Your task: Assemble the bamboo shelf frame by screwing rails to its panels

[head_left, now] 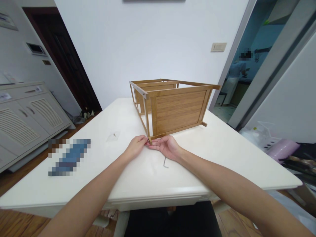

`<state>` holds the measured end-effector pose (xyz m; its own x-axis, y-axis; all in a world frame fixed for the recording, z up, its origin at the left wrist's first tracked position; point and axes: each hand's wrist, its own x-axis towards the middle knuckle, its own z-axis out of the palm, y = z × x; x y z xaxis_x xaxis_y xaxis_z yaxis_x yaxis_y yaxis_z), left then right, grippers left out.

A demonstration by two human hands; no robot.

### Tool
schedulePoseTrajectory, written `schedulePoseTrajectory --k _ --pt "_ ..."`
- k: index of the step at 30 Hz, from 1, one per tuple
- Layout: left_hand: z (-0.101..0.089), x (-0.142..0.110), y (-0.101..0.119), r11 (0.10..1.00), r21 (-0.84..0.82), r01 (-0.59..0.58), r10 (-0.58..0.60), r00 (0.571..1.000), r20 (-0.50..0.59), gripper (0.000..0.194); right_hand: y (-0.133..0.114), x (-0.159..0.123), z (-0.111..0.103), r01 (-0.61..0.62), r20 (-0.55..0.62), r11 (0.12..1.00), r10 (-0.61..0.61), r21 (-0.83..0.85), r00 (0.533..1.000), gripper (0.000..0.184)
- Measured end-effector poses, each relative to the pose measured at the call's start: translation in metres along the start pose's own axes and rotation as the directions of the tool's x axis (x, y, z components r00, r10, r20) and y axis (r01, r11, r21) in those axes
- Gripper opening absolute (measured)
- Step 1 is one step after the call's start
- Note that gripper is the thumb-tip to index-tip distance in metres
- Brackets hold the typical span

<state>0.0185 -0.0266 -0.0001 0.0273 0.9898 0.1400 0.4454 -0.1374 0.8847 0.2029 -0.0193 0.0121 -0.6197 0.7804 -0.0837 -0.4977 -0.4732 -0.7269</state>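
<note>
A brown wooden shelf rack (181,110) lies on its side on the white table (106,179), its panelled face towards me. At its near lower corner, the end of a leg sticks out between my hands. My left hand (136,146) is closed in a pinch against that end; whatever is between the fingertips is too small to make out. Palm up, my right hand (169,147) has its fingers stretched out to the same corner, the fingertips touching the leg end. An L-shaped hex key (165,163) rests on the tabletop just below my right hand.
Left of the rack, a small clear plastic bag (113,136) holds a tiny screw-like piece. A blurred-out blue item (70,157) lies farther left. Behind the table rises a white wall (153,42). Through the doorway at right stands another person (234,74).
</note>
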Motion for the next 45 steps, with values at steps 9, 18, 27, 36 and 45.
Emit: schedulePoseTrajectory --k 9,18,27,36,45 --pt "0.003 -0.003 0.008 1.0 -0.029 -0.005 0.006 1.0 0.004 0.022 0.0 0.001 -0.001 0.012 0.0 1.0 -0.012 -0.006 1.0 0.024" --pt "0.002 -0.005 0.01 0.999 -0.03 -0.014 0.013 0.999 -0.051 0.014 -0.002 0.0 0.002 -0.012 -0.048 1.0 0.012 -0.004 0.999 0.023" --pt "-0.004 -0.003 0.006 1.0 -0.017 0.022 -0.023 0.997 -0.07 0.02 -0.001 -0.001 0.001 -0.003 -0.01 1.0 0.003 -0.007 1.0 0.025" --pt "0.001 -0.002 0.006 0.999 0.02 -0.025 0.025 1.0 0.014 0.026 -0.001 -0.001 0.002 -0.004 0.01 1.0 0.004 -0.009 1.0 0.026" --pt "0.001 -0.012 0.015 0.958 0.219 -0.187 0.205 0.977 -0.065 0.004 -0.002 -0.002 0.002 -0.021 -0.015 0.999 0.02 -0.028 1.0 0.026"
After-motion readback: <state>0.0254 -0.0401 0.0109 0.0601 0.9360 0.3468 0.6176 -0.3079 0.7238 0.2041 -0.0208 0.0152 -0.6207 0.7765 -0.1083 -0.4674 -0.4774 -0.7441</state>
